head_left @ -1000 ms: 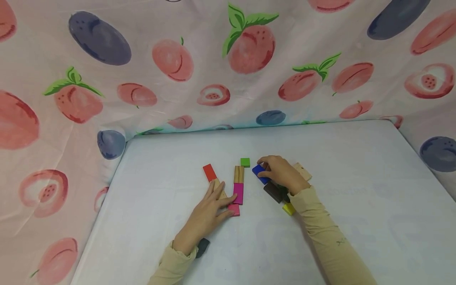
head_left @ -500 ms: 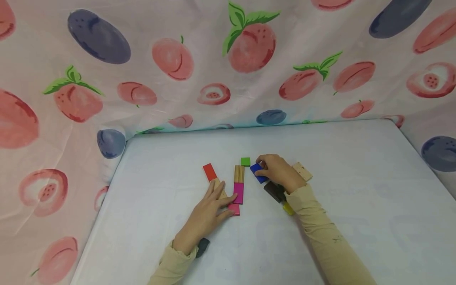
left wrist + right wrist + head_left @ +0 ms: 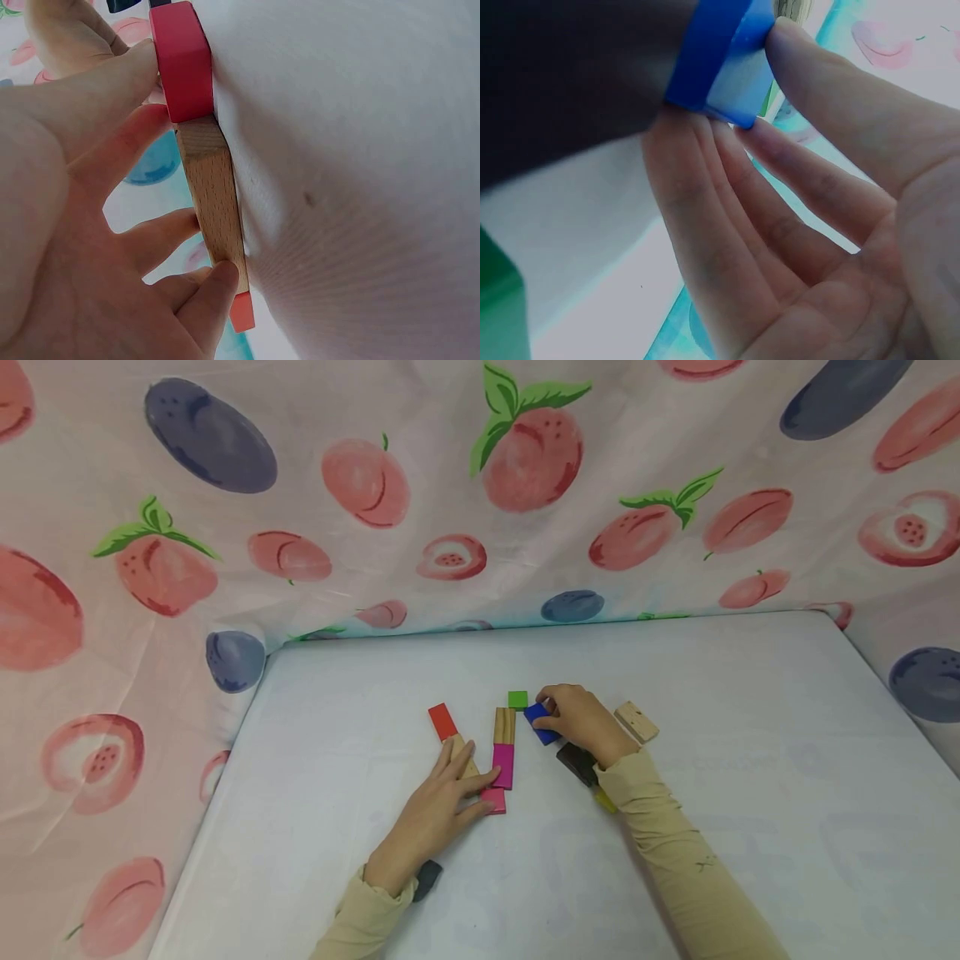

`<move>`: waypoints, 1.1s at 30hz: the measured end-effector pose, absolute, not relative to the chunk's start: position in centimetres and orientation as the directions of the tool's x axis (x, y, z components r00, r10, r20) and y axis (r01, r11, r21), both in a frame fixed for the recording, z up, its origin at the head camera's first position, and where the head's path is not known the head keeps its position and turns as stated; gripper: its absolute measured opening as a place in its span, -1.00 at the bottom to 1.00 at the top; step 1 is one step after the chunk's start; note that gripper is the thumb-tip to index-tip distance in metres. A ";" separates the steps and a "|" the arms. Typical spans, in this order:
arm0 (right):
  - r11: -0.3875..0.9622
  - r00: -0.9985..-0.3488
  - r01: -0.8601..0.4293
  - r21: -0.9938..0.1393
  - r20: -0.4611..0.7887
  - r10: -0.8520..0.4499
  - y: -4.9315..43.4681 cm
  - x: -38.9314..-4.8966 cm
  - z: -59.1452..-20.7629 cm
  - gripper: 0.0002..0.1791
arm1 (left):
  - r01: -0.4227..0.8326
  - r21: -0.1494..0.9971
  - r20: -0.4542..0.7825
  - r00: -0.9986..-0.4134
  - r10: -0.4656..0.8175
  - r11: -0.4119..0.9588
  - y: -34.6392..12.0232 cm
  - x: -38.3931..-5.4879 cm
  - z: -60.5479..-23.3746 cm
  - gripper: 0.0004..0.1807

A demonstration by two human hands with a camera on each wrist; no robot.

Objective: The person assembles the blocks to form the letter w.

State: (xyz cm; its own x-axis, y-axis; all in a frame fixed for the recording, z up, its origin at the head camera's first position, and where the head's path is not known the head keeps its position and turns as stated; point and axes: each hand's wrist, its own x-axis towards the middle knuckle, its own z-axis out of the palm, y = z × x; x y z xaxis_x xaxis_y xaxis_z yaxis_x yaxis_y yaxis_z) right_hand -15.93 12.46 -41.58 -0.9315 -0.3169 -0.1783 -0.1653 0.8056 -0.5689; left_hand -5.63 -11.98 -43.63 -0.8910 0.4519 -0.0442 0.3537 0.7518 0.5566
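Observation:
My left hand lies with spread fingers over a row of wooden blocks. Its fingertips touch a plain wooden block, a magenta block and a pink block. A red block meets the far end of the plain one. Above the magenta block sits a striped wooden block, with a small green block at its upper right corner. Between thumb and fingers, my right hand pinches a blue block, just right of the green and striped blocks.
Under the right wrist lie a dark brown block and a yellow block, partly covered by the sleeve. A light wooden block rests right of that hand. A dark piece shows beside the left cuff. Fruit-print cloth rises behind the white table.
My right hand has slid the blue block left, closer to the green and striped blocks. The light wooden block on the right shows more fully. The left hand keeps its place.

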 end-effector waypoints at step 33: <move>0.821 -0.942 -0.174 -0.543 -0.152 -0.300 12.7 -15.0 -40.6 -0.53 | 0.351 0.564 -0.046 -0.891 0.452 0.748 -12.0 -5.6 -43.7 -0.49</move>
